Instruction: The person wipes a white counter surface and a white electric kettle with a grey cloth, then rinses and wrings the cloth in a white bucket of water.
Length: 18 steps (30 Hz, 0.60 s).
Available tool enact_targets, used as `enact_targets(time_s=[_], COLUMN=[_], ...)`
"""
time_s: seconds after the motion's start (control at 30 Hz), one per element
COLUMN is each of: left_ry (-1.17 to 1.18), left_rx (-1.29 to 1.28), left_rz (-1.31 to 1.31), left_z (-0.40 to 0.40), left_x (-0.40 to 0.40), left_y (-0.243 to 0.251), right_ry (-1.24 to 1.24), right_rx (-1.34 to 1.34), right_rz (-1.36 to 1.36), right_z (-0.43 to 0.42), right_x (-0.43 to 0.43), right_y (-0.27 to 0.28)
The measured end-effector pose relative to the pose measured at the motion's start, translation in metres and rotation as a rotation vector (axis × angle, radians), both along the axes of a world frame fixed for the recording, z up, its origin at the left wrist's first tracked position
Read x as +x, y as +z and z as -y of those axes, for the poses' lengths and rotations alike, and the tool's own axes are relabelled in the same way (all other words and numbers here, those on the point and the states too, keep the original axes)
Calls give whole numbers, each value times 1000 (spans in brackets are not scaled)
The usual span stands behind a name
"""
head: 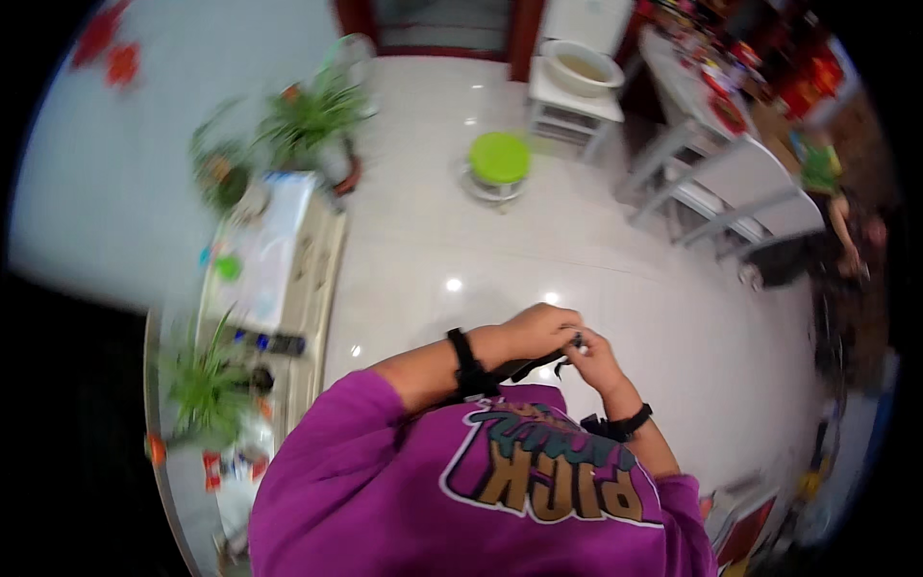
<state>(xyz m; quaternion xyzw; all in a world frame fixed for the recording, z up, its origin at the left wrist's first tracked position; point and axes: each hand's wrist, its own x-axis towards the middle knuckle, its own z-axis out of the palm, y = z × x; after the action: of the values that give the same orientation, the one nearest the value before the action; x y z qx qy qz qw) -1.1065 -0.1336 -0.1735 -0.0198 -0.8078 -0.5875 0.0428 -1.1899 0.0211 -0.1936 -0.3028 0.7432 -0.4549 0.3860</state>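
My left hand (537,332) is curled over a dark, flat object (535,366), held in front of the purple shirt. Most of that object is hidden under the hand, so its kind is unclear. The fingertips of my right hand (597,364) meet those of the left and pinch a small dark part (576,339) at its end. A thin black strip dangles just below the fingers. Each wrist wears a black strap, one on the left wrist (463,360) and one on the right wrist (634,424).
A lime-green round stool (500,159) stands on glossy floor tiles (433,216). Behind it, a white chair (573,101) bears a basin (583,68). To the left runs a long cabinet (310,267) with potted plants (310,119). Right are a cluttered table (667,79), another chair (764,180) and a person (815,216).
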Motion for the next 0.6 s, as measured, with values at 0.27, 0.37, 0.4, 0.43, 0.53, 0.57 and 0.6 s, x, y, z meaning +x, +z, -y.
enact_targets(time_s=[0.27, 0.37, 0.4, 0.43, 0.53, 0.57, 0.6], left_ry=[-93, -135, -149, -185, -222, -231, -236], left_rx=[43, -10, -60, -144, -364, -454, -546], left_rz=[244, 179, 92, 166, 212, 269, 334], left_z=[81, 110, 116, 124, 154, 166, 180], left_x=[-159, -219, -240, -257, -309, -322, -329], left_y=[36, 9, 9, 10, -3, -10, -18], right_ry=[-136, -233, -278, -303, -181, -140, -95], right_rx=[118, 131, 143, 150, -10, -10, -11], right_rz=[-297, -265, -275, -283, -328, -367, -396], right_z=[11, 19, 21, 26, 49, 59, 71], right_x=[-153, -208, -228, -248, -321, -342, -360], right_y=[-5, -2, -1, -3, -16, -15, -16])
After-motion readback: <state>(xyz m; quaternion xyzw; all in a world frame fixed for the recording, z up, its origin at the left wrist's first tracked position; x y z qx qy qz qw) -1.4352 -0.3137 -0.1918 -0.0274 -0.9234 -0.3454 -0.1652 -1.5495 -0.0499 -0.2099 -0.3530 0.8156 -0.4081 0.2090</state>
